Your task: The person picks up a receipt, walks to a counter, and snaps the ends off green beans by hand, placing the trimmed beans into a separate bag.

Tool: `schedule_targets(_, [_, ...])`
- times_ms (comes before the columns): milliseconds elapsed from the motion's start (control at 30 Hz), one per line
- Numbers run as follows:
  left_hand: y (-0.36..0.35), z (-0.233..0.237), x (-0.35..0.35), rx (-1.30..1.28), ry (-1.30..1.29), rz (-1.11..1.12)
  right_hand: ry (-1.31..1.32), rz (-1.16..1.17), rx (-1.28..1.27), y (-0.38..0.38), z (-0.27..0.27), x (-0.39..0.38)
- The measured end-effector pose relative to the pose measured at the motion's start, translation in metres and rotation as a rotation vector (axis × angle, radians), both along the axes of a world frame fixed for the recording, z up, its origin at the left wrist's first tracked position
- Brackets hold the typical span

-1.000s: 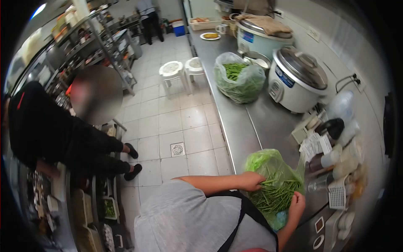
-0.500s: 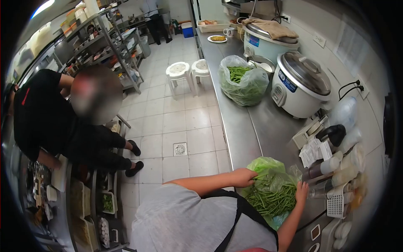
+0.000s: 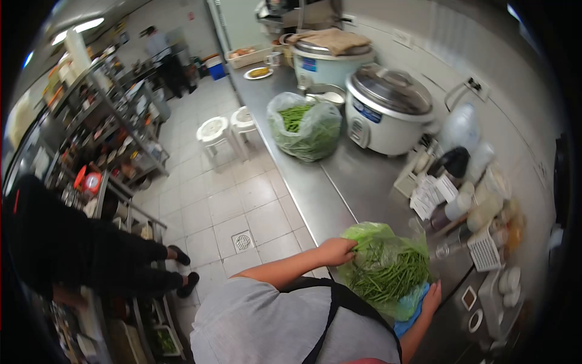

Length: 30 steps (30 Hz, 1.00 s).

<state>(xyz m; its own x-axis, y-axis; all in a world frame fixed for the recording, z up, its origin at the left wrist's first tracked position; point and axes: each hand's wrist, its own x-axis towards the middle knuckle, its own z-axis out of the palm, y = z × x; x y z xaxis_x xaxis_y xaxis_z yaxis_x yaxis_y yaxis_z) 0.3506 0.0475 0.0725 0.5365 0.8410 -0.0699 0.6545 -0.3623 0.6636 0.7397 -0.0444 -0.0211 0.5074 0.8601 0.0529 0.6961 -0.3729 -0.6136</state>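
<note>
A clear plastic bag (image 3: 368, 233) full of cut green beans (image 3: 394, 273) lies open on the steel counter in front of me. My left hand (image 3: 337, 251) pinches the bag's rim on its left side. At the lower right edge, my right hand (image 3: 432, 297) is closed around blue plastic (image 3: 413, 308) that sticks out beside the beans. Its fingertips are partly hidden. Farther up the counter stands a second plastic bag (image 3: 309, 136) of green beans.
Two rice cookers (image 3: 388, 109) line the wall, with papers (image 3: 427, 197), bottles (image 3: 458, 206) and a white basket (image 3: 485, 249) nearer me. White stools (image 3: 213, 132) stand on the tiled floor. A co-worker in black (image 3: 91, 242) is at the left shelves; another person (image 3: 163, 60) is far back.
My right hand has shifted from the bag's right side down to its lower right edge, and more blue plastic shows. My left hand stays on the rim. The view has tilted and swung.
</note>
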Motion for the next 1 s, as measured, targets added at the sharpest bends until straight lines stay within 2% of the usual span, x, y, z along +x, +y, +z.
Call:
schedule_targets(167, [0.024, 0.008, 0.0, 0.085, 0.046, -0.025, -0.191, -0.19, -0.013, -0.034, -0.003, -0.018])
schedule_targets(300, [0.058, 0.022, -0.007, 0.132, -0.105, 0.008, -0.325, -0.31, -0.071, -0.053, -0.006, -0.03])
schedule_targets(333, [0.071, 0.027, -0.013, 0.142, -0.103, 0.05, -0.435, -0.304, -0.032, -0.059, -0.012, -0.032])
schedule_targets(433, [0.121, 0.04, -0.038, 0.19, -0.205, 0.211, -0.55, -0.318, 0.028, -0.07, -0.024, -0.034])
schedule_targets(500, [0.157, 0.056, -0.065, 0.409, -0.301, 0.299, -0.492, -0.452, 0.03, -0.07, -0.027, -0.037])
schedule_targets(567, [0.185, 0.084, -0.096, 0.476, -0.379, 0.385, -0.452, -0.544, 0.048, -0.07, -0.03, -0.042])
schedule_targets(633, [0.217, 0.1, -0.129, 0.466, -0.351, 0.505, -0.437, -0.594, 0.088, -0.071, -0.034, -0.04])
schedule_targets(667, [0.234, 0.103, -0.145, 0.55, -0.377, 0.529, -0.431, -0.63, 0.042, -0.071, -0.033, -0.04])
schedule_targets(733, [0.264, 0.106, -0.17, 0.543, -0.222, 0.665, -0.415, -0.695, -0.052, -0.07, -0.032, -0.043])
schedule_targets(833, [0.318, 0.082, -0.204, 0.5, 0.046, 0.639, -0.43, -0.67, -0.09, -0.075, -0.03, -0.047])
schedule_targets(933, [0.355, 0.06, -0.22, 0.398, 0.271, 0.473, -0.427, -0.641, 0.036, -0.089, -0.03, -0.049])
schedule_targets(967, [0.36, 0.055, -0.225, 0.363, 0.339, 0.43, -0.446, -0.706, 0.102, -0.095, -0.028, -0.052])
schedule_targets(1000, [0.373, 0.058, -0.23, 0.301, 0.241, 0.45, -0.469, -0.765, 0.17, -0.099, -0.019, -0.055])
